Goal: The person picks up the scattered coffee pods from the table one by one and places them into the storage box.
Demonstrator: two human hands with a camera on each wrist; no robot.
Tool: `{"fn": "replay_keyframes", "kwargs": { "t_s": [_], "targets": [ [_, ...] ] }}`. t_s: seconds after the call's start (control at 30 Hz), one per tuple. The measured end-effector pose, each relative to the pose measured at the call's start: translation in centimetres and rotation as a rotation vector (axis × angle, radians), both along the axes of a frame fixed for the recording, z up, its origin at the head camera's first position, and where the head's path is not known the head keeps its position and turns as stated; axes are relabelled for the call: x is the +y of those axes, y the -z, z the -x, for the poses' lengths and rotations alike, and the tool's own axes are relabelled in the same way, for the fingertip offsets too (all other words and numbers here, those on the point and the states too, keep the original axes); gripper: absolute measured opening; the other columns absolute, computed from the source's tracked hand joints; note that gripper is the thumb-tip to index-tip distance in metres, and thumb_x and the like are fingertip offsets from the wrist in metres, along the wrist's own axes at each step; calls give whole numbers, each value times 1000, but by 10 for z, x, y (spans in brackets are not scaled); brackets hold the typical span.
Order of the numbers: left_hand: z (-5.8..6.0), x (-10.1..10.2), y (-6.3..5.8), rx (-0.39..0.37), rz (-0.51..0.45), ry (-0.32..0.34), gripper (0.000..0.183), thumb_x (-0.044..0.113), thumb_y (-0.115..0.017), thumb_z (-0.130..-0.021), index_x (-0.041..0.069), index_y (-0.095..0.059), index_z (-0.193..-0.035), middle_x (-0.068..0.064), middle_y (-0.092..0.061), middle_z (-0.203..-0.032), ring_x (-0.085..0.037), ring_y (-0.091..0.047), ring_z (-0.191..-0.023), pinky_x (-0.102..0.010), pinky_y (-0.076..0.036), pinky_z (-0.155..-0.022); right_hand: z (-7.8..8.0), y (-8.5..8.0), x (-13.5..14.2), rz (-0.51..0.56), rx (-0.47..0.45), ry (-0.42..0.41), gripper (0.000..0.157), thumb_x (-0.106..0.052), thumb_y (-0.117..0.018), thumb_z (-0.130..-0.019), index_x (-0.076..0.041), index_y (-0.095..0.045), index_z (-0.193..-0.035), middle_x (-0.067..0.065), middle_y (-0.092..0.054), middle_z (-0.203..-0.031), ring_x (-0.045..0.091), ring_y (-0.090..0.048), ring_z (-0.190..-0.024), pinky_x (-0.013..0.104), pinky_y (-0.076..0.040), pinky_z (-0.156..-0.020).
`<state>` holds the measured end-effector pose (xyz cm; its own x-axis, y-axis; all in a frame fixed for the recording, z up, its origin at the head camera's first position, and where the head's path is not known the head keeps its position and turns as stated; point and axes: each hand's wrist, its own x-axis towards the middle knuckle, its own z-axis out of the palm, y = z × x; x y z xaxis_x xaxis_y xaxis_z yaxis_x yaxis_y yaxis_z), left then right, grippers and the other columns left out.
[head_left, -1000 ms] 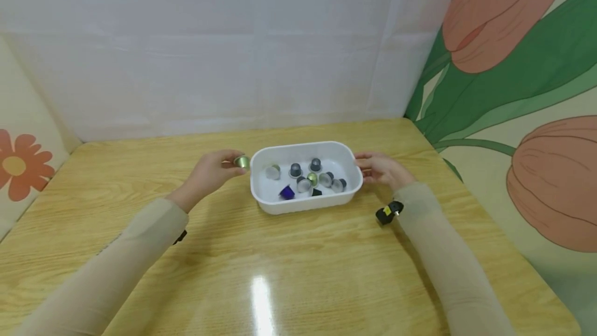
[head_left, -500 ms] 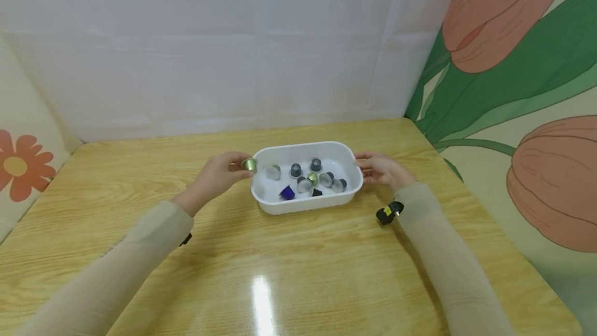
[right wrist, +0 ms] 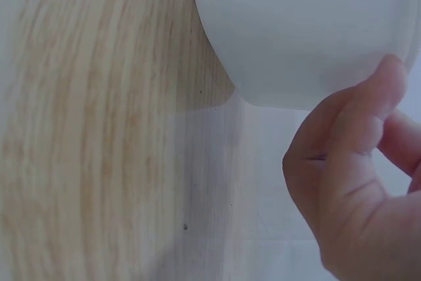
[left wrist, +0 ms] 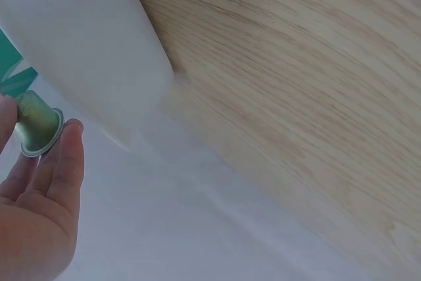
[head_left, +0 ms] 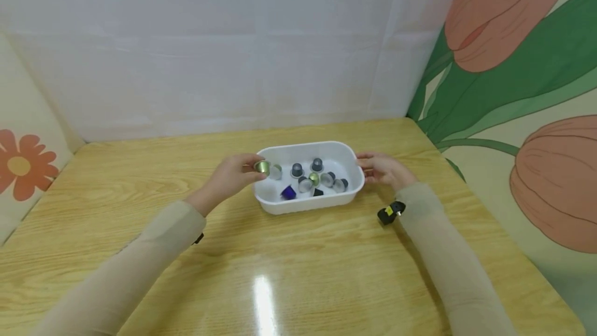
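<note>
My left hand [head_left: 231, 177] pinches a shiny green coffee capsule [head_left: 263, 167] between thumb and fingers, at the left end of a white plastic tub [head_left: 308, 204]. In the left wrist view the capsule [left wrist: 37, 123] is tilted, its rim toward the fingers. Inside the tub lie several capsules: dark grey ones [head_left: 297, 169], a purple one [head_left: 288, 193], a green one [head_left: 314, 179] and some with pale lids showing. At the tub's right end, my right hand [head_left: 384, 169] touches the outer wall with its fingertips; in the right wrist view the thumb [right wrist: 388, 83] lies against that wall.
The tub stands on a wood-grain table [head_left: 298, 263] with a light reflection near the front. A white cloth [head_left: 233, 56] hangs behind it. Flower-printed panels [head_left: 555, 185] stand at both sides. Each wrist wears a small black camera [head_left: 391, 212].
My left hand has moved right with the green capsule, from beside the tub's left end to over its rim. The right hand and the tub have stayed in place.
</note>
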<state>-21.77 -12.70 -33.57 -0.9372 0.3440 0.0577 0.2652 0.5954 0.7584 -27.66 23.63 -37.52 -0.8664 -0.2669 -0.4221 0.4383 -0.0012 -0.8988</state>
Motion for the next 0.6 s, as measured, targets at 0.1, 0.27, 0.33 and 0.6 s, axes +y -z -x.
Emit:
{"fn": "replay_keyframes", "kwargs": {
  "t_s": [0.1, 0.27, 0.33, 0.6],
  "targets": [
    [0, 3, 0, -6, 6, 3, 45, 9, -68, -91, -8, -54, -131, -25, -61, -122, -40, -58, -115, -45, -50, -95, -1, 0, 0, 6, 3, -7, 36, -4, -48, -101, 2, -41, -137, 4, -58, -90, 13, -56, -75, 20, -53, -61],
    [1, 8, 1, 6, 34, 14, 46, 13, -69, -92, -7, -54, -131, -23, -64, -118, -38, -60, -113, -46, -50, -96, -2, -1, -1, 1, 6, -16, 37, -3, -46, -102, 3, -38, -137, 3, -58, -88, 13, -56, -75, 20, -53, -60],
    [2, 9, 2, 9, 42, 23, 47, 13, -68, -92, -7, -54, -131, -23, -63, -118, -38, -59, -113, -46, -49, -96, -2, -1, 0, -1, 5, -15, 38, -3, -46, -102, 3, -38, -138, 3, -58, -88, 12, -56, -74, 20, -53, -59],
    [4, 10, 1, -36, 35, 12, 48, 13, -62, -97, -7, -47, -138, -24, -49, -140, -40, -52, -124, -48, -45, -101, -1, -2, 0, 1, 10, -26, 35, -3, -45, -102, 2, -39, -136, 2, -59, -86, 12, -57, -71, 18, -52, -57]
  ]
}}
